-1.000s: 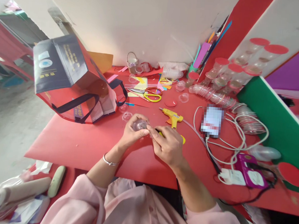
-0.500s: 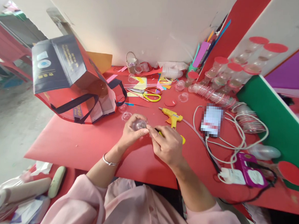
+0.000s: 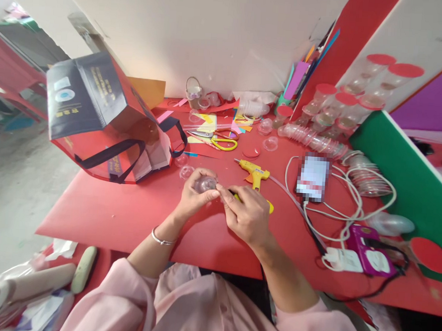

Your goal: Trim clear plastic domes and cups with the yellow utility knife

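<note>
My left hand (image 3: 194,196) is wrapped round a small clear plastic cup (image 3: 206,184) above the red table (image 3: 128,215). My right hand (image 3: 246,212) is closed beside it, thumb and forefinger pinched at the cup's right edge. A tool with a dark shaft and a yellow end (image 3: 270,207) passes through the right hand; its tip is hidden by the fingers. Just behind the right hand lies a yellow glue gun (image 3: 255,172). Another clear plastic piece (image 3: 186,172) rests on the table behind my left hand.
An open red and dark bag (image 3: 111,119) stands at the left. Scissors (image 3: 224,144) and paper scraps lie at the back. To the right are a phone (image 3: 313,177), white cables, a purple power strip (image 3: 373,252), stacked clear cups (image 3: 316,140) and a green panel (image 3: 406,192).
</note>
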